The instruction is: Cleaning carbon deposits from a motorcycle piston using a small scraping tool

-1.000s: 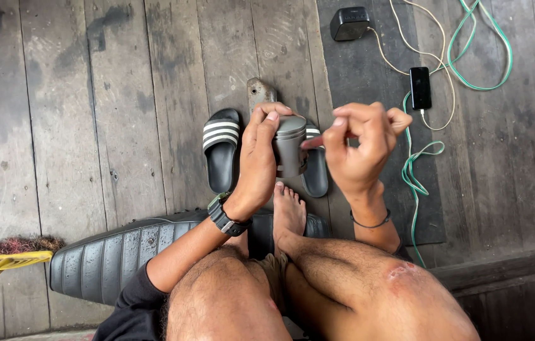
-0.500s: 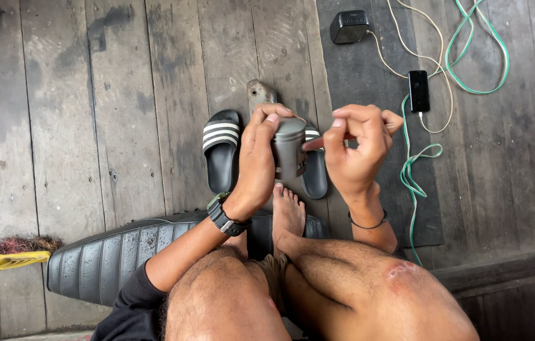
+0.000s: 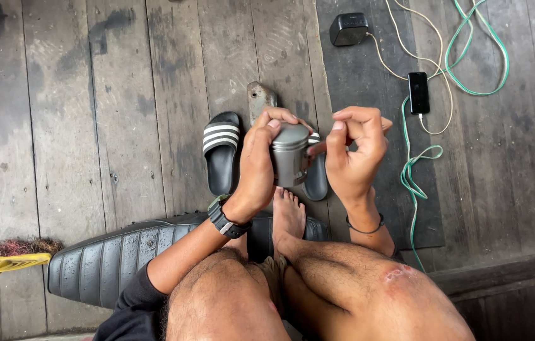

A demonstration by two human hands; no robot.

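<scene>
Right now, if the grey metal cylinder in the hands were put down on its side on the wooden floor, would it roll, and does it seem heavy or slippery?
The metal cylinder is round and smooth, so on its side it would probably roll along the floor planks. It looks like solid metal, so likely rigid and heavy for its size. The left hand wraps it closely; its dull sheen suggests it may be somewhat slippery.

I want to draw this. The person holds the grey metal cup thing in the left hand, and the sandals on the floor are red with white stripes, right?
Not quite: the sandals are black with white stripes, as the head view shows. The left hand does hold the grey metal cylinder.
</scene>
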